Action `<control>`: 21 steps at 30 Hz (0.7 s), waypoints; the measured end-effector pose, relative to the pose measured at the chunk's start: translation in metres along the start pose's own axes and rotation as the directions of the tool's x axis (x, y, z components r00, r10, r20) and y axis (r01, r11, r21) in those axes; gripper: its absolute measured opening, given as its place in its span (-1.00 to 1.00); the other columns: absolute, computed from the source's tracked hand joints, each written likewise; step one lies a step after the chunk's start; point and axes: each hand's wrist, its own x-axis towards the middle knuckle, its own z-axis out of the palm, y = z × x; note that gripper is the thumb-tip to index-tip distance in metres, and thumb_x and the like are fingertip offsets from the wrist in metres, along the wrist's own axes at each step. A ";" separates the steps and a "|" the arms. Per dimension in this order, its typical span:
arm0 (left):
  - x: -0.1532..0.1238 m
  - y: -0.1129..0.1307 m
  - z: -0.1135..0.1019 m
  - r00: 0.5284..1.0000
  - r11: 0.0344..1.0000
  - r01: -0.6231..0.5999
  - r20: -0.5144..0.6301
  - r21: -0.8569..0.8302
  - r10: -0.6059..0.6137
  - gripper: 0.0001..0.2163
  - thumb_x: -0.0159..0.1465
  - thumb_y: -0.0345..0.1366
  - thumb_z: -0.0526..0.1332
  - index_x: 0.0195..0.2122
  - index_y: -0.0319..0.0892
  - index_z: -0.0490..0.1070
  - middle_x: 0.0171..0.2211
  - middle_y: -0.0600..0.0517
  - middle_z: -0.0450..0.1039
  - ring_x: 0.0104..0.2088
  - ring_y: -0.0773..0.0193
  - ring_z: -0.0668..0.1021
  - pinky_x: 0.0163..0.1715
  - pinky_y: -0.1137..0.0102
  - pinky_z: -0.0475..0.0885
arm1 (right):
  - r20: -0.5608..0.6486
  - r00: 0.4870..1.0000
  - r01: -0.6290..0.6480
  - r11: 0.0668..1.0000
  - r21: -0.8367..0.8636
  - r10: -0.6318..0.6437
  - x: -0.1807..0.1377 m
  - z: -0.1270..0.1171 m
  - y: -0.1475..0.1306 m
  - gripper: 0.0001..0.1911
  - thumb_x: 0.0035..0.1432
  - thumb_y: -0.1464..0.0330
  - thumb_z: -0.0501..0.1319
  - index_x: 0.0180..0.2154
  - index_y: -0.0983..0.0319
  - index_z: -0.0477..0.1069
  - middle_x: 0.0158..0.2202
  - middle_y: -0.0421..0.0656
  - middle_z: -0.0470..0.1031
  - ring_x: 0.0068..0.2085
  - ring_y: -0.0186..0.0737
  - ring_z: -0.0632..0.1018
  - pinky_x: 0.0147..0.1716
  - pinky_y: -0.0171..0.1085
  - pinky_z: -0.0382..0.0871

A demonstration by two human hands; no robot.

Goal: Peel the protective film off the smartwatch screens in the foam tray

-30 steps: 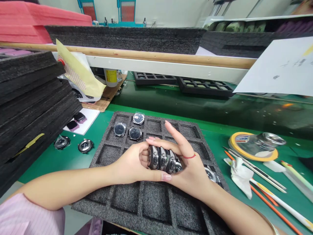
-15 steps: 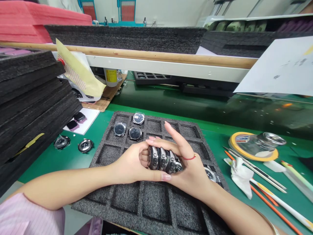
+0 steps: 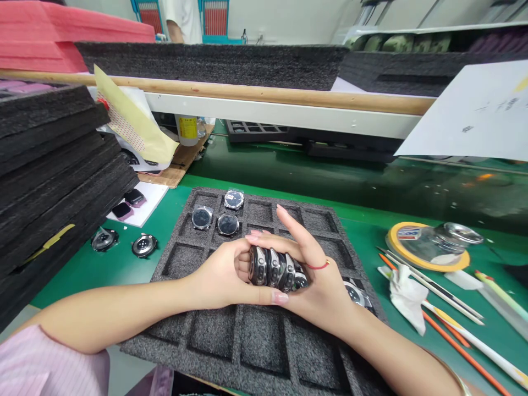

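Observation:
A row of several round watch cases (image 3: 274,268) stands on edge, cupped between both hands over a dark foam tray (image 3: 214,335) with square pockets. My left hand (image 3: 218,278) wraps the left end of the row, its thumb under the cases. My right hand (image 3: 319,280) cradles the right end, with the index finger raised and a thin red band on one finger. Three watch cases (image 3: 218,216) lie face up in pockets at the tray's far left corner. Another watch case (image 3: 355,295) shows in a pocket just right of my right hand.
A stack of black foam sheets (image 3: 49,176) stands at the left. Two loose watch backs (image 3: 124,243) lie on the green mat beside it. At the right are a yellow tape roll (image 3: 396,242), a metal dish (image 3: 457,235), a tissue, tweezers and pencils (image 3: 454,335). Black trays (image 3: 256,131) sit beyond.
My hands and the row of watch cases have hardly moved. A person in white has come into view at the far top of the picture.

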 end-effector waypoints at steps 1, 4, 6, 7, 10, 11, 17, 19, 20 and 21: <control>0.000 0.000 0.000 1.000 1.000 0.000 0.000 0.002 0.000 -0.51 0.04 -0.34 0.53 -0.02 -0.21 0.42 -0.01 -0.17 0.57 0.04 0.00 0.61 0.07 0.14 0.52 | 0.003 1.000 -0.002 1.000 0.002 0.002 0.000 0.000 0.000 0.09 0.09 0.36 0.45 0.44 -0.08 -0.17 0.23 -0.13 0.47 0.20 -0.01 0.52 0.29 0.03 0.39; 0.000 0.000 -0.001 1.000 1.000 -0.002 0.001 0.008 0.002 -0.50 0.05 -0.34 0.52 -0.01 -0.22 0.42 -0.01 -0.17 0.57 0.04 0.00 0.61 0.07 0.14 0.52 | 0.008 1.000 -0.005 1.000 0.002 0.005 0.001 0.000 0.000 0.10 0.09 0.37 0.45 0.44 -0.10 -0.19 0.21 -0.16 0.48 0.21 -0.03 0.51 0.29 0.02 0.39; 0.000 0.000 -0.001 1.000 1.000 0.003 0.003 0.017 -0.003 -0.50 0.05 -0.34 0.52 0.00 -0.23 0.41 -0.01 -0.18 0.57 0.04 0.01 0.61 0.07 0.16 0.52 | 0.009 1.000 0.003 1.000 -0.004 -0.003 0.001 -0.001 0.000 0.10 0.10 0.36 0.45 0.44 -0.06 -0.20 0.19 -0.13 0.50 0.20 -0.01 0.52 0.28 0.03 0.40; 0.000 0.000 -0.001 1.000 1.000 0.005 0.005 0.023 -0.006 -0.50 0.05 -0.34 0.52 0.00 -0.24 0.41 0.00 -0.19 0.57 0.04 0.01 0.60 0.07 0.17 0.52 | 0.010 1.000 0.010 1.000 -0.007 -0.010 0.001 -0.001 0.000 0.10 0.11 0.35 0.44 0.45 -0.04 -0.20 0.17 -0.12 0.52 0.20 0.01 0.52 0.28 0.04 0.40; 0.000 0.000 -0.001 1.000 1.000 0.007 0.002 0.017 -0.007 -0.50 0.05 -0.33 0.53 -0.01 -0.23 0.42 0.00 -0.19 0.57 0.05 0.01 0.60 0.08 0.18 0.52 | 0.013 1.000 0.018 1.000 -0.019 -0.017 0.001 -0.001 0.001 0.09 0.12 0.32 0.44 0.45 0.00 -0.21 0.18 -0.08 0.51 0.20 0.04 0.52 0.27 0.06 0.42; 0.000 0.000 0.000 1.000 1.000 0.005 -0.001 0.009 -0.005 -0.50 0.04 -0.33 0.53 -0.01 -0.23 0.41 0.00 -0.18 0.57 0.04 0.01 0.61 0.08 0.18 0.52 | 0.014 1.000 0.019 1.000 -0.020 -0.019 0.001 -0.001 0.001 0.09 0.12 0.32 0.44 0.45 -0.01 -0.21 0.18 -0.08 0.51 0.20 0.04 0.52 0.27 0.06 0.42; 0.000 -0.001 0.000 1.000 1.000 0.006 0.001 -0.012 -0.006 -0.51 0.04 -0.34 0.53 -0.01 -0.22 0.43 0.00 -0.17 0.57 0.05 0.00 0.60 0.09 0.14 0.51 | 0.001 1.000 0.013 1.000 -0.025 -0.013 0.000 0.000 0.001 0.07 0.11 0.33 0.45 0.44 -0.08 -0.16 0.38 -0.08 0.23 0.19 0.02 0.52 0.25 0.02 0.44; 0.000 -0.001 -0.001 1.000 1.000 0.009 -0.004 0.002 -0.009 -0.50 0.04 -0.33 0.53 -0.01 -0.22 0.43 0.01 -0.18 0.56 0.06 -0.02 0.60 0.09 0.13 0.51 | 0.001 1.000 0.014 0.999 -0.035 -0.014 0.000 0.000 0.000 0.06 0.11 0.32 0.44 0.44 -0.07 -0.16 0.38 -0.08 0.24 0.19 0.03 0.53 0.25 0.02 0.44; 0.000 -0.001 -0.001 1.000 1.000 0.012 -0.004 0.008 -0.012 -0.50 0.04 -0.32 0.53 -0.01 -0.23 0.43 0.01 -0.18 0.56 0.06 -0.03 0.59 0.09 0.12 0.51 | 0.002 1.000 0.015 0.999 -0.038 -0.015 0.000 -0.001 -0.001 0.06 0.12 0.32 0.44 0.44 -0.06 -0.16 0.35 -0.08 0.29 0.19 0.03 0.52 0.25 0.03 0.44; 0.000 -0.001 -0.001 1.000 1.000 0.015 -0.001 0.009 -0.015 -0.49 0.04 -0.32 0.53 -0.01 -0.23 0.43 0.01 -0.19 0.56 0.06 -0.03 0.59 0.09 0.12 0.51 | 0.000 1.000 0.016 0.999 -0.040 -0.016 0.001 -0.001 -0.001 0.07 0.11 0.32 0.44 0.44 -0.06 -0.17 0.34 -0.08 0.31 0.19 0.03 0.53 0.25 0.03 0.43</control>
